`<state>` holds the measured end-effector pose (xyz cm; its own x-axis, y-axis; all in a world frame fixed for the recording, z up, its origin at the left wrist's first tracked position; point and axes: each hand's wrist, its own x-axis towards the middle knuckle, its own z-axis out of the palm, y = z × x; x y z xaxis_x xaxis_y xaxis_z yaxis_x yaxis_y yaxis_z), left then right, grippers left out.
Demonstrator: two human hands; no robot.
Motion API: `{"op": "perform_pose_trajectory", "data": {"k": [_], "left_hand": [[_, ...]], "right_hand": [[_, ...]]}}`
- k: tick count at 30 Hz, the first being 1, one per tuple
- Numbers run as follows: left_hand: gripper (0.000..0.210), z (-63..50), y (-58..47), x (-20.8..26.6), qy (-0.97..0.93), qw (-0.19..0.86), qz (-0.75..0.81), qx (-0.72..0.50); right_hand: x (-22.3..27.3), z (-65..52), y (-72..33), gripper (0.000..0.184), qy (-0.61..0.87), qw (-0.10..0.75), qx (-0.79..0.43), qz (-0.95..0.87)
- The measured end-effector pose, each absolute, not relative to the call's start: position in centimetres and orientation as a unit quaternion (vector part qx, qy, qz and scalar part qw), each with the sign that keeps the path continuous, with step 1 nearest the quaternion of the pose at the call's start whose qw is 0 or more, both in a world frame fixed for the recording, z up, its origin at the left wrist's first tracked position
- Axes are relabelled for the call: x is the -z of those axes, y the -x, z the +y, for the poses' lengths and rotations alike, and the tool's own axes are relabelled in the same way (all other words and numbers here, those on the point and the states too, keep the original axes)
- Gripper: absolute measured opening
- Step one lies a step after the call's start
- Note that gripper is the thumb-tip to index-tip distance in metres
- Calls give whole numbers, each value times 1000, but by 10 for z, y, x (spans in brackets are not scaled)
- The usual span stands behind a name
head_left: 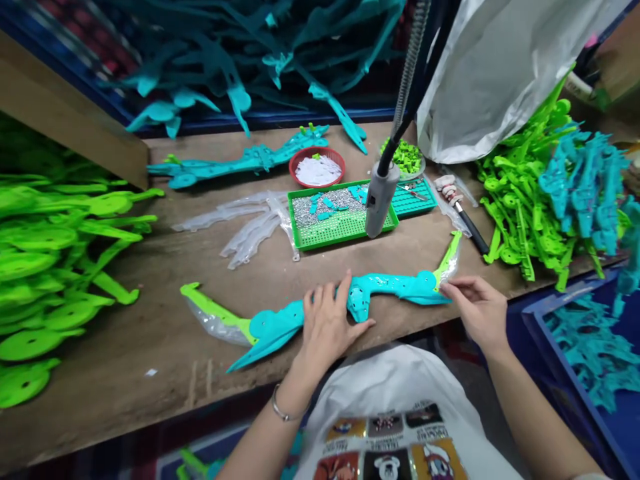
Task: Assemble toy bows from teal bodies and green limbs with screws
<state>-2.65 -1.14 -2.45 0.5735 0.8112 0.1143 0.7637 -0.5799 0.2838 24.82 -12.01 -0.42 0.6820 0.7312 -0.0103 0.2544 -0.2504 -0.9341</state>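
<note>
A turquoise plastic toy bow (385, 287) lies across the near part of the bench. Bright green arms carrying clear plastic pieces stick out at both ends. My left hand (327, 323) rests flat over its middle, left of the centre hub, fingers apart and thumb stretched to the right. At the right end, my right hand (475, 307) pinches the lower edge of the clear plastic piece (449, 265) beside the green arm. The fingertips partly hide that spot. The left clear piece (220, 328) sits along the left green arm (217, 307), untouched.
Behind the bow are a green tray (345, 233) of screws, a red basket (317, 167) and loose clear pieces (255, 233). An electric screwdriver (381, 200) hangs above the tray. Green parts (45, 267) are heaped left, green and turquoise parts (550, 180) right.
</note>
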Motion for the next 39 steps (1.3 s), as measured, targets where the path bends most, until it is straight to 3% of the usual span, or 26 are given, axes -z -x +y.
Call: {"op": "perform_pose_trajectory", "data": {"k": [4,9,14,21,27,34,39], "left_hand": [[106,-30,18,29,-863,116,475,-125],[105,-40,15,32,-854,128,488,-127],[104,-40,16,30,-856,139,479,-137],[105,-39,17,29,-854,157,482,-116],[104,-38,18,29,-849,171,487,-118],[102,-37,18,31,-854,164,479,-120],[97,-35,17,32,-860,142,471,-135]], "right_hand": [[4,-103,-222,23,742,500,-273,-353],[7,-89,-203,19,790,383,-140,-457],[15,-81,-194,17,816,337,-86,-462],[20,-78,-188,14,821,333,-83,-457],[25,-75,-183,8,805,312,-16,-505],[40,-74,-177,14,765,263,51,-585],[19,-93,-193,13,714,321,-40,-620]]}}
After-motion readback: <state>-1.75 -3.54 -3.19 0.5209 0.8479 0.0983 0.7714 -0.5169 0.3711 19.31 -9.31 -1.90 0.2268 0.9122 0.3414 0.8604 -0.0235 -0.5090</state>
